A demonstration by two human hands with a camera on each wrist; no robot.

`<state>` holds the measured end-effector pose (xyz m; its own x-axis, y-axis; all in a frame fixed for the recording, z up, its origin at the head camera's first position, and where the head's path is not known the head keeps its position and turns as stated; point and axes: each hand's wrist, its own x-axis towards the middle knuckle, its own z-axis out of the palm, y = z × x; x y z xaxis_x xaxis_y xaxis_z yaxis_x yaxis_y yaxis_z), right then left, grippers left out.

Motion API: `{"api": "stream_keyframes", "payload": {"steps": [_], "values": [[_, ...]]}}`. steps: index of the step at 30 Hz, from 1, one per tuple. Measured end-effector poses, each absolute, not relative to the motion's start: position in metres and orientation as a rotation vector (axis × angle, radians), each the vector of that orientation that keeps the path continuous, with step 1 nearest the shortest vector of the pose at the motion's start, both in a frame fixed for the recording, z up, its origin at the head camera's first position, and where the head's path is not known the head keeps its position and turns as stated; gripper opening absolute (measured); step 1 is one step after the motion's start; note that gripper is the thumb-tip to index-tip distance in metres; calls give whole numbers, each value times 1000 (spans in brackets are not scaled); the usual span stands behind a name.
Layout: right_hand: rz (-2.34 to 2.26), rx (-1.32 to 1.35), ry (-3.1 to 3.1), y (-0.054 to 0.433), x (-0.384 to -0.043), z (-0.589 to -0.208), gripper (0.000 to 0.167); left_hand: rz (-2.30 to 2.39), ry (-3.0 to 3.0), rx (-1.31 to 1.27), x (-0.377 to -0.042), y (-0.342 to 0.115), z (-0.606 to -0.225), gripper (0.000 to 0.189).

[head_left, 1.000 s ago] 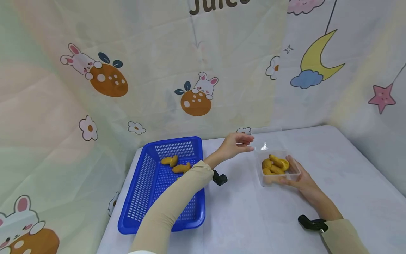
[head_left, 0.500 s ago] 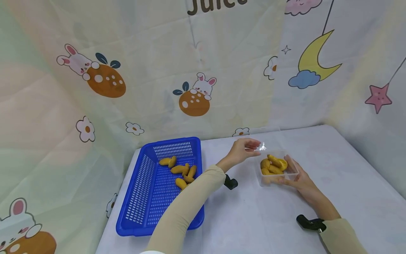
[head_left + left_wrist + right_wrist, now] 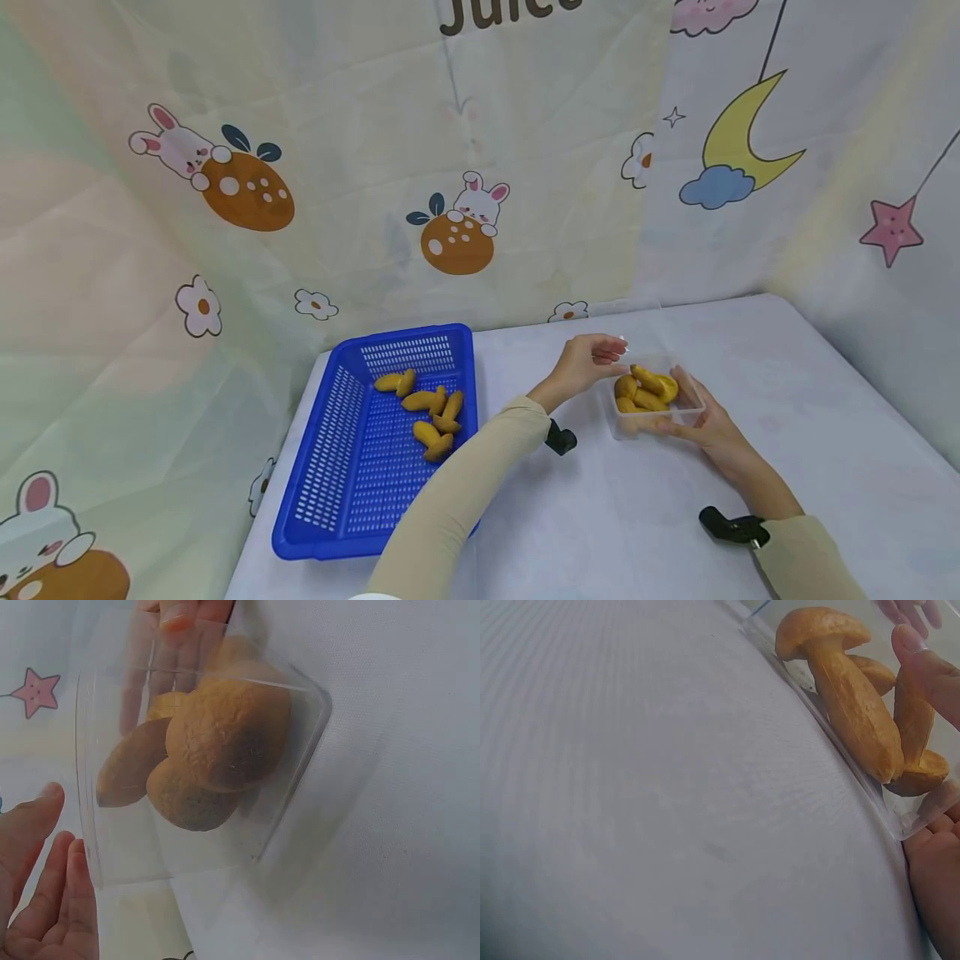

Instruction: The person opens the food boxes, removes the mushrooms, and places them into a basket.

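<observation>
Mushrooms (image 3: 651,401) are found in a clear box (image 3: 150,859), which stands on the white table (image 3: 585,533) to the right of the basket. From my remote station I note the right hand (image 3: 708,425) grasping this box at its right side, thumb across the near wall. I find the left hand (image 3: 583,362) released, near the box's far left corner, thumb and fingers spread apart in the left wrist view; whether its fingertips touch the plastic, I cannot tell. Four more mushrooms lie in the blue basket (image 3: 330,550), gathered toward its far and right parts. The left sleeve (image 3: 450,508) crosses above the basket's near right corner.
</observation>
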<state>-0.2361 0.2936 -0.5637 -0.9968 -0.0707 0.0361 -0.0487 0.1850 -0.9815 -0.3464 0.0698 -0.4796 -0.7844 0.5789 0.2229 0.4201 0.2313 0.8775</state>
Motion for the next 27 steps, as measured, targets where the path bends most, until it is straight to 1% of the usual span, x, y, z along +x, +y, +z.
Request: {"api": "stream_keyframes", "payload": {"steps": [6, 12, 16, 27], "values": [[-2024, -141, 2373, 294, -236, -565, 104, 1576, 2372, 982, -344, 74, -478, 37], [-2023, -147, 2376, 294, -237, -566, 105, 1515, 2450, 988, -342, 78, -479, 30], [-2012, -137, 2389, 294, -238, -566, 106, 1475, 2510, 971, -340, 81, -479, 27], [-2044, -162, 2366, 295, -239, -568, 105, 1419, 2539, 894, -335, 86, -476, 27]]}}
